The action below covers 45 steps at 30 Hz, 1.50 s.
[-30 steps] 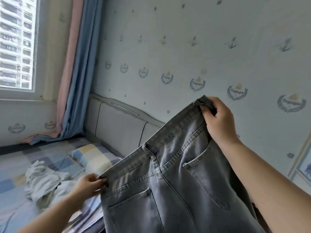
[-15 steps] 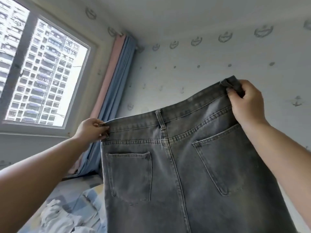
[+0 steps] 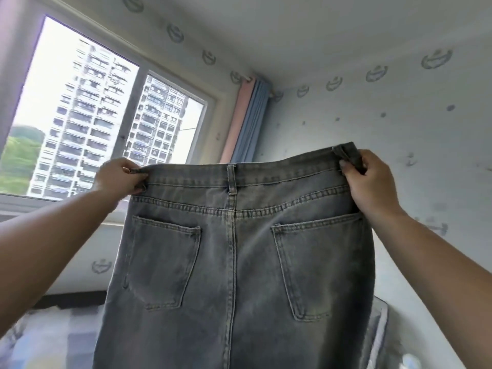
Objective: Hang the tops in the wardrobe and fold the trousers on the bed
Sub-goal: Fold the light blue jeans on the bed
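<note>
A pair of grey denim trousers (image 3: 234,262) hangs in front of me, back side facing me with both rear pockets showing. My left hand (image 3: 119,178) pinches the left end of the waistband. My right hand (image 3: 370,182) grips the right end, slightly higher. The waistband is stretched flat between them, near level. The legs drop out of view at the bottom. A strip of the chequered bed (image 3: 48,339) shows at the lower left, below the trousers.
A large window (image 3: 87,115) fills the upper left, with pink and blue curtains (image 3: 246,121) beside it in the corner. Patterned wallpaper covers the wall on the right. The padded headboard (image 3: 379,334) peeks out at the lower right.
Both hands have raised the trousers and levelled the waistband. My left hand rose most. The view tilted up and left, so the bed and the white clothes on it dropped out.
</note>
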Motion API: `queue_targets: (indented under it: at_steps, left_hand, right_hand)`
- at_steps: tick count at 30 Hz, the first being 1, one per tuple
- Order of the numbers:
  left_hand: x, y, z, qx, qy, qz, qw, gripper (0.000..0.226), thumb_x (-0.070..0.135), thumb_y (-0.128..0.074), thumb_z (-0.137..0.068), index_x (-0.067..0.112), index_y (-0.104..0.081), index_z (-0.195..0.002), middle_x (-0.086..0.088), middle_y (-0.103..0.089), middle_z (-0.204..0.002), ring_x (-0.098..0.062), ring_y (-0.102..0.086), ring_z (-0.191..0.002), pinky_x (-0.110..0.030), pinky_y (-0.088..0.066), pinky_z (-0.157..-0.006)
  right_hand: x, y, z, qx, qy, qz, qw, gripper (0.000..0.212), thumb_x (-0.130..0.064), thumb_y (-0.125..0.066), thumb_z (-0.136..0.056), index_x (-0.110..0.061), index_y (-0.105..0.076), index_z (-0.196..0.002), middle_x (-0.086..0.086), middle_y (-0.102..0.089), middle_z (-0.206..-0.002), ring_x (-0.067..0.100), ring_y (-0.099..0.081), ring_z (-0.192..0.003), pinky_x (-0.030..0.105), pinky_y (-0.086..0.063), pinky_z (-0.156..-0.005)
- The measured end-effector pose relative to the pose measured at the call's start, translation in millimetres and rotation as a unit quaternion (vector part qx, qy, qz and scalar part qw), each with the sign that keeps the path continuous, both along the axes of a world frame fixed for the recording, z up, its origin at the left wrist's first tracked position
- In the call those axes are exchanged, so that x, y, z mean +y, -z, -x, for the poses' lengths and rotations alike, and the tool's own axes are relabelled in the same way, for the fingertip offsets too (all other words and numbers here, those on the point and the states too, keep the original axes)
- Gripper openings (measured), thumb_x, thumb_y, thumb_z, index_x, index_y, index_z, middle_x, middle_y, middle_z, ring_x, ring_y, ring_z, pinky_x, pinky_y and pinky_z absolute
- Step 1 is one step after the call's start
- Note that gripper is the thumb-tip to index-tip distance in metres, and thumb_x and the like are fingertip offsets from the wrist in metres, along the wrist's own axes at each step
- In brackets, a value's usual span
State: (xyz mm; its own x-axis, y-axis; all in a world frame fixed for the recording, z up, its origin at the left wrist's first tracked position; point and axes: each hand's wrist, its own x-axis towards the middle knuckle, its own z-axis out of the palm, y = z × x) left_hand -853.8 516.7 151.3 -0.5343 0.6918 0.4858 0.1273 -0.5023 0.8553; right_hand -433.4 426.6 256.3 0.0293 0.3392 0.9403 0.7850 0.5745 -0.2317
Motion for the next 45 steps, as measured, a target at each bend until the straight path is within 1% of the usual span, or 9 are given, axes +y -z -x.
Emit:
queue_targets:
  at_steps: [10, 17, 24, 27, 31, 34, 38, 41, 45]
  left_hand:
    - [31, 43, 55, 0.077, -0.063, 0.071, 0.992, 0.015, -0.001, -0.071, -0.081, 0.007, -0.058, -0.08, -0.019, -0.062, -0.087, -0.026, -0.059, -0.064, -0.023, -0.057, -0.05]
    - [133, 53, 44, 0.112, -0.105, 0.1, 0.983, 0.018, -0.001, -0.071, -0.08, 0.01, -0.058, -0.077, -0.022, -0.062, -0.09, -0.031, -0.061, -0.068, -0.021, -0.054, -0.044]
    - [272, 31, -27, 0.138, -0.061, 0.101, 0.983, 0.018, 0.002, -0.072, -0.08, 0.013, -0.059, -0.076, -0.016, -0.063, -0.085, -0.032, -0.066, -0.071, -0.037, -0.06, -0.065]
    - [321, 3, -71, 0.147, -0.027, 0.063, 0.987, 0.022, -0.002, -0.07, -0.08, 0.014, -0.057, -0.073, -0.014, -0.059, -0.08, -0.03, -0.063, -0.068, -0.039, -0.059, -0.065]
    - [358, -39, -112, 0.132, 0.009, 0.007, 0.991, 0.027, -0.005, -0.069, -0.08, 0.016, -0.056, -0.07, -0.009, -0.057, -0.075, -0.027, -0.061, -0.066, -0.025, -0.058, -0.049]
    - [372, -66, -115, 0.111, 0.018, -0.027, 0.993, 0.024, -0.007, -0.065, -0.082, 0.014, -0.058, -0.075, -0.01, -0.057, -0.078, -0.024, -0.059, -0.065, -0.018, -0.053, -0.043]
    - [380, -72, -79, 0.088, 0.034, -0.043, 0.995, 0.041, -0.009, -0.058, -0.087, 0.011, -0.061, -0.122, -0.013, -0.059, -0.101, -0.022, -0.06, -0.076, -0.016, -0.055, -0.051]
    - [371, -49, -22, 0.089, 0.007, -0.017, 0.996, 0.029, -0.009, -0.058, -0.086, 0.009, -0.068, -0.107, -0.018, -0.064, -0.101, -0.027, -0.063, -0.079, -0.016, -0.055, -0.05]
    - [347, 13, 70, 0.116, 0.032, 0.068, 0.99, 0.019, -0.007, -0.061, -0.086, 0.002, -0.068, -0.101, -0.022, -0.066, -0.1, -0.038, -0.064, -0.094, -0.04, -0.059, -0.079]
  right_hand:
    - [126, 89, 30, 0.05, -0.074, 0.117, 0.989, 0.012, -0.023, -0.056, -0.093, -0.018, -0.061, -0.103, 0.0, -0.06, -0.092, 0.022, -0.054, -0.09, 0.032, -0.037, -0.076]
    - [242, 146, 18, 0.075, -0.083, 0.183, 0.977, 0.007, -0.02, -0.056, -0.093, -0.014, -0.059, -0.095, 0.003, -0.06, -0.086, 0.026, -0.054, -0.087, 0.032, -0.036, -0.071]
    - [341, 122, -36, 0.105, -0.043, 0.174, 0.978, 0.009, -0.023, -0.055, -0.093, -0.019, -0.061, -0.098, -0.006, -0.059, -0.083, 0.024, -0.054, -0.087, 0.034, -0.04, -0.075]
    - [363, 96, -69, 0.105, -0.007, 0.143, 0.984, 0.008, -0.023, -0.055, -0.093, -0.022, -0.06, -0.099, -0.01, -0.057, -0.081, 0.023, -0.053, -0.086, 0.032, -0.037, -0.073]
    - [370, 57, -96, 0.102, 0.035, 0.097, 0.989, 0.015, -0.024, -0.055, -0.093, -0.017, -0.062, -0.105, -0.001, -0.059, -0.089, 0.023, -0.053, -0.086, 0.032, -0.036, -0.072]
    - [360, 33, -94, 0.094, 0.042, 0.063, 0.993, 0.01, -0.025, -0.055, -0.093, -0.02, -0.06, -0.1, -0.007, -0.058, -0.083, 0.021, -0.053, -0.083, 0.031, -0.035, -0.07]
    - [334, 21, -57, 0.07, 0.014, 0.042, 0.997, 0.007, -0.025, -0.056, -0.093, -0.028, -0.057, -0.087, -0.016, -0.059, -0.079, 0.004, -0.054, -0.075, 0.025, -0.036, -0.059]
    - [310, 41, -10, 0.061, -0.032, 0.077, 0.995, 0.011, -0.027, -0.059, -0.092, -0.027, -0.061, -0.081, -0.014, -0.065, -0.073, -0.002, -0.057, -0.07, 0.025, -0.038, -0.06]
    - [272, 100, 76, 0.025, -0.099, 0.175, 0.979, 0.006, -0.035, -0.062, -0.087, -0.033, -0.068, -0.085, -0.014, -0.071, -0.074, 0.002, -0.065, -0.068, 0.027, -0.046, -0.063]
